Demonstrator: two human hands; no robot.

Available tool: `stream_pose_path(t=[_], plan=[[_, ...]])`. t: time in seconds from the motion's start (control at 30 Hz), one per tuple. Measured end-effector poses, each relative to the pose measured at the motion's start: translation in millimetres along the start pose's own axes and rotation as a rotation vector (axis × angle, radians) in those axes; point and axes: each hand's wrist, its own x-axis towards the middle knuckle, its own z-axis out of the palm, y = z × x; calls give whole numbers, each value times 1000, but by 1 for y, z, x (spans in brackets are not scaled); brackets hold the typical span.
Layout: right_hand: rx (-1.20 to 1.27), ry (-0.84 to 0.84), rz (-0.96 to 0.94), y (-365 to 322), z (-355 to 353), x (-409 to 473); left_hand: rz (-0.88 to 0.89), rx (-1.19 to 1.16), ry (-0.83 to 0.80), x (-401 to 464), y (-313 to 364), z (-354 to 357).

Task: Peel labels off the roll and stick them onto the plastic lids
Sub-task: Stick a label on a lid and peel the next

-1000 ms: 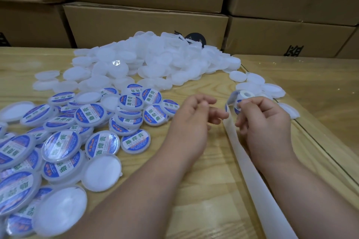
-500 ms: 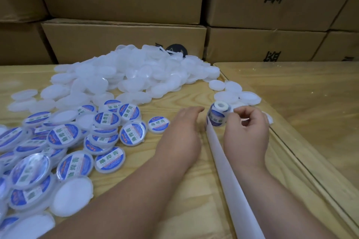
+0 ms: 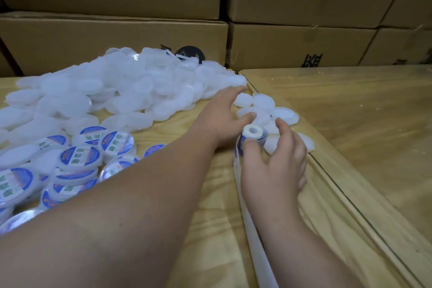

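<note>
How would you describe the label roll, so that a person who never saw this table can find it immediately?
Start at the wooden table with the big heap of plain white lids. Near its right edge, the right hand grips a small upright roll, the label roll. Unlike the flat lids around it, it is a cylinder with a hollow white core, and a long white backing strip trails from it toward the viewer.

**Print on boxes and lids**

The cardboard boxes carry large black Chinese characters, cropped or blurred beyond reading, and one shows a round black emblem. The labelled lids bear blue stickers with green Chinese characters on a white band, too blurred to read.
</note>
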Motion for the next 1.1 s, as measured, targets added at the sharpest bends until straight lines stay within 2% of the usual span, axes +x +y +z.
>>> stream_pose_path(t=[0.23, 0.37, 0.43, 0.5, 0.73, 0.83, 0.9, 1.0, 1.1], plan=[[-62, -90, -59, 0, 3, -3, 191, 155, -175, 47, -1, 15], [-63, -92, -69, -2, 3, -5, 357, 420, -388, 66, 2, 27], [-62, -95, -73, -2, 4, -5, 359, 475, -512, 71, 2, 31], [-72, -105, -77, -1, 4, -6, 333, 495, -534, 72, 0, 31], [-76, -117, -68, -1, 2, -5, 75, 551, -221, 44, -9, 15], [-67, -102, -45, -2, 1, -4, 74, 570, -58, 25, -13, 6], [-60, -83, -33, -2, 1, -3, 57, 629, 107, 16, -16, 3], [-45, -74, -30, -1, 2, -3, -232, 718, 266, 15, -20, -3], [-36, -75, -46, 2, 2, -2, -504, 643, 210, 23, -24, -6]])
